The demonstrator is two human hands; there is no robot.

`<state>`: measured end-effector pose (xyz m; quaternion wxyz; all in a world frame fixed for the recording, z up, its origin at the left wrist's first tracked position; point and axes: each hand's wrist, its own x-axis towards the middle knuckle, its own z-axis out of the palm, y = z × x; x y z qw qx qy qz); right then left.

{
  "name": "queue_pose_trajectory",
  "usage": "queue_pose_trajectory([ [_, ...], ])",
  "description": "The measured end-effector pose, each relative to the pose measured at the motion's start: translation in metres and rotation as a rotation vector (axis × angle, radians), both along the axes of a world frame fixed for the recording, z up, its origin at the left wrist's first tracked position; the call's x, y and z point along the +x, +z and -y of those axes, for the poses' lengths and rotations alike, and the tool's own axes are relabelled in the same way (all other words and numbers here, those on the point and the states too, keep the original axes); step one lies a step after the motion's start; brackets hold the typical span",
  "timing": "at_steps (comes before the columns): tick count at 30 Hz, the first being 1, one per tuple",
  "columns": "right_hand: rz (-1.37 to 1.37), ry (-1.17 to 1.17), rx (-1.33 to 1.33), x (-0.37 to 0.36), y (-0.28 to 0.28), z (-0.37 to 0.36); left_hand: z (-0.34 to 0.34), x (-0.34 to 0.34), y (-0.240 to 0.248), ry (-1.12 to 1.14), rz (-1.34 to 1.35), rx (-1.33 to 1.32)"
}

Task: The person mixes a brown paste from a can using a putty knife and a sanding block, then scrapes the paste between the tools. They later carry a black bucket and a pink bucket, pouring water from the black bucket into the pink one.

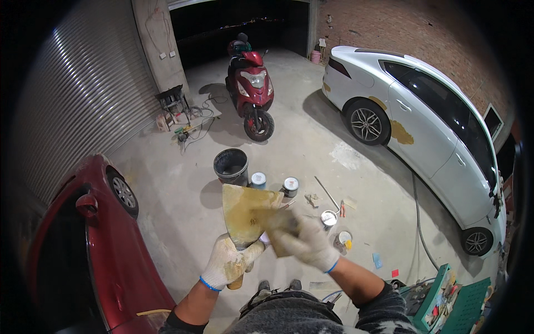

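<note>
My left hand [225, 263], in a stained white knit glove with a blue cuff, is closed round the handle of a broad putty board [236, 209]. Yellow-brown putty is smeared across the board's face, and the handle's end sticks out below my fist. My right hand [312, 245], gloved the same way, grips a putty knife [273, 225] whose blade lies over the board's right part. Motion smears the knife and the right fingers, so I cannot tell whether the blade touches the putty.
Beyond the board stand a black bucket [231, 166] and several cans, one a dark can [290, 187]. A white car [439, 111] with yellow-brown patches is at right, a red car [117, 245] at left, a red scooter [255, 89] ahead. A green toolbox [436, 295] and hose [418, 217] lie right.
</note>
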<state>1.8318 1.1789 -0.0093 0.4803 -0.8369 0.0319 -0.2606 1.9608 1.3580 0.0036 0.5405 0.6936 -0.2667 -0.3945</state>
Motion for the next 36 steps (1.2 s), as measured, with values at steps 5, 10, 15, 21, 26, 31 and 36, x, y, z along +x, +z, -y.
queue_pose_trajectory([
  [5, 0.003, -0.094, 0.301, 0.004, -0.01, 0.001, -0.001, -0.005, -0.006, 0.0, -0.003, 0.029],
  [10, -0.034, -0.13, 0.266, 0.005, -0.024, -0.006, -0.001, -0.019, -0.026, -0.116, -0.05, -0.052],
  [15, 0.083, -0.179, 0.427, 0.005, -0.035, -0.014, 0.005, -0.038, -0.047, -0.107, 0.019, 0.028],
  [21, 0.233, -0.318, 0.683, 0.018, -0.042, -0.025, 0.011, -0.05, -0.07, -0.014, 0.1, -0.11],
  [26, 0.241, -0.35, 0.923, 0.025, -0.048, -0.032, 0.017, -0.052, -0.104, -0.119, 0.419, 0.025],
  [31, 0.226, -0.431, 0.85, 0.025, -0.048, -0.022, 0.027, -0.051, -0.124, -0.043, 0.35, 0.045],
  [36, 0.431, -0.621, 0.68, 0.01, -0.04, 0.014, 0.012, -0.026, -0.1, 0.081, -0.445, -0.175],
])
